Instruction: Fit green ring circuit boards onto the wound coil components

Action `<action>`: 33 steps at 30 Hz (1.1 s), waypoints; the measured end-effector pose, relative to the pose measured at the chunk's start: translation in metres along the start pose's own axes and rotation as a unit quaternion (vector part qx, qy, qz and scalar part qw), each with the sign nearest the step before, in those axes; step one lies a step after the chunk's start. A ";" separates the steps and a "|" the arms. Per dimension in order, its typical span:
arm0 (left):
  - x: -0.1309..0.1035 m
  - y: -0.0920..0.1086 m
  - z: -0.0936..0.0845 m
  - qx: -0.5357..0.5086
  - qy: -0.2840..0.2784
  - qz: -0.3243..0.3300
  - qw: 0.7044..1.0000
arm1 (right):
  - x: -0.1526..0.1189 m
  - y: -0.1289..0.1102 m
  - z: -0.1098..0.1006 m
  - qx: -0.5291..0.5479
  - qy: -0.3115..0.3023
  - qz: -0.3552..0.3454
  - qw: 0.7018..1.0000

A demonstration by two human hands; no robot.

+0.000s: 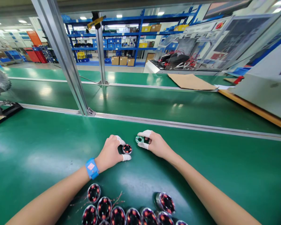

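Between thumb and finger, my left hand [113, 150] grips a motor stator [127, 149], a round metal ring with copper windings and a dark middle. White finger cots cover its tips, and a blue wrist strap [92, 168] is on that wrist. To the right, my right hand [155, 143] pinches a small round green circuit board [139, 139] with a hole in its centre, also through white finger cots. A short gap separates the board from the stator. Several more stators [118, 215] stand close together at the lower edge, some with thin wires sticking out.
Under my hands lies a green work surface [48, 137]. A metal rail [154, 122] crosses behind them, and an aluminium post [63, 59] rises at the left. Farther back are brown cardboard [192, 82], a machine with a clear cover [178, 53] and blue shelves [138, 37].
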State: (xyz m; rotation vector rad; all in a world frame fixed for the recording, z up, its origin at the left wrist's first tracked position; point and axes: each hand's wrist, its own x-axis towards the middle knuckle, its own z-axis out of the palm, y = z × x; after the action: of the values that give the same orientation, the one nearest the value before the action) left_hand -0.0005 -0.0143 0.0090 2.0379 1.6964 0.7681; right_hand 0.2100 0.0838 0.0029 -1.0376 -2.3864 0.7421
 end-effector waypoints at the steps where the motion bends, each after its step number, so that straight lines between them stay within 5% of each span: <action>1: 0.000 0.000 0.000 0.002 0.002 0.000 1.000 | -0.001 -0.005 0.000 0.037 0.007 0.008 0.999; 7: 0.000 0.002 0.002 0.026 0.000 0.003 1.000 | -0.008 -0.041 0.017 0.194 -0.002 -0.039 0.980; 13: 0.001 0.000 0.004 0.046 0.006 0.009 0.999 | -0.012 -0.044 0.033 0.099 0.033 -0.098 0.990; 33: 0.000 0.002 0.004 0.053 -0.001 0.003 0.999 | -0.013 -0.049 0.023 0.029 0.006 -0.146 0.989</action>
State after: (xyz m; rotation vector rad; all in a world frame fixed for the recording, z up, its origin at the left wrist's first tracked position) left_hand 0.0035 -0.0147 0.0076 2.1127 1.7659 0.6919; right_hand 0.1791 0.0383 0.0139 -0.6454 -2.4195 0.6911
